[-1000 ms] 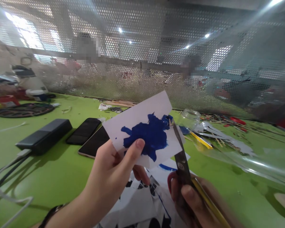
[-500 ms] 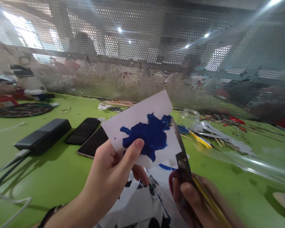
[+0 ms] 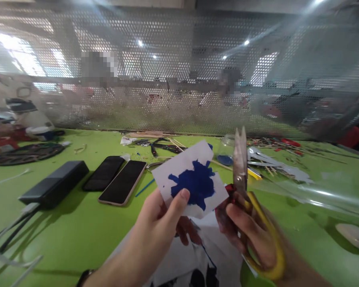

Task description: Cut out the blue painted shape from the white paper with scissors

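Observation:
My left hand [image 3: 158, 223] pinches a white paper piece [image 3: 191, 179] with a dark blue painted blotch, thumb on its front near the lower edge. My right hand [image 3: 251, 235] grips yellow-handled scissors [image 3: 241, 167], blades nearly together and pointing up, just right of the paper and apart from it. Under both hands lie white sheets with black and blue marks [image 3: 194, 259] on the green table [image 3: 77, 223].
Two dark phones [image 3: 122, 182] and a black power bank [image 3: 52, 183] with cables lie to the left. A glass jar [image 3: 225, 149], sticks and paper scraps [image 3: 275, 163] sit behind the scissors. A perforated metal screen [image 3: 179, 79] closes off the table's far side.
The scissors have come off the paper's right edge and now point upward. The paper looks smaller and sits lower. The camera has tilted slightly.

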The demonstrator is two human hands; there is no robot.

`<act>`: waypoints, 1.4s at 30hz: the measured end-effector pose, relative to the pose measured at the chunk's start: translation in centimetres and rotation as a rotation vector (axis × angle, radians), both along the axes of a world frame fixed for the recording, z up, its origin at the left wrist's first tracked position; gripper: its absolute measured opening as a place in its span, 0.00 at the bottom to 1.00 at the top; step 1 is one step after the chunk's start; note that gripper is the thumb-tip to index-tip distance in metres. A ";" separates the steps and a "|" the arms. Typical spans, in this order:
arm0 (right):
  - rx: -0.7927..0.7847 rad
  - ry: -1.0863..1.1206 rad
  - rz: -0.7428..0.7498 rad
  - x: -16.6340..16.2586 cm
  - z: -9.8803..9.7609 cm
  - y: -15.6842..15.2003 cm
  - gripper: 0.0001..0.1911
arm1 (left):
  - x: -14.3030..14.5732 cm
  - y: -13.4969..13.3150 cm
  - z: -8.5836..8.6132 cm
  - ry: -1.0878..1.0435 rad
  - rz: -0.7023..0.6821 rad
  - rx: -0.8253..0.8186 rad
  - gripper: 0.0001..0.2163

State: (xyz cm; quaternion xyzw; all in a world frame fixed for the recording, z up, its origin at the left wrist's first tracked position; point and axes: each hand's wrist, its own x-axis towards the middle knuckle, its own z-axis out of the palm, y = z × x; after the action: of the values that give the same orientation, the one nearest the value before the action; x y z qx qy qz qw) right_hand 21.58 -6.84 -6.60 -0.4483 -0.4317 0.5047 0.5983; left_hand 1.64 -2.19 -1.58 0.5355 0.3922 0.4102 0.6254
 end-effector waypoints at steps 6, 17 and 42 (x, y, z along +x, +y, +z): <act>0.012 -0.035 -0.102 1.5 0.5 0.9 0.29 | 0.1 0.2 -0.7 0.039 -0.123 -0.061 0.24; -0.062 -0.058 -0.015 0.8 0.8 0.4 0.27 | -1.0 1.2 -0.5 0.047 0.058 -0.124 0.25; 0.128 -0.105 0.349 0.4 -2.8 -1.6 0.24 | -1.0 -0.4 2.8 -0.011 0.294 0.200 0.23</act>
State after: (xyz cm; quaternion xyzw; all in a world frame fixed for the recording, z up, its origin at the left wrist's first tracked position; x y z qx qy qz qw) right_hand 22.00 -8.44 -9.38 -0.3535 -0.5648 0.5481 0.5056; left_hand 0.67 -2.57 1.17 0.5298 0.4200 0.5370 0.5045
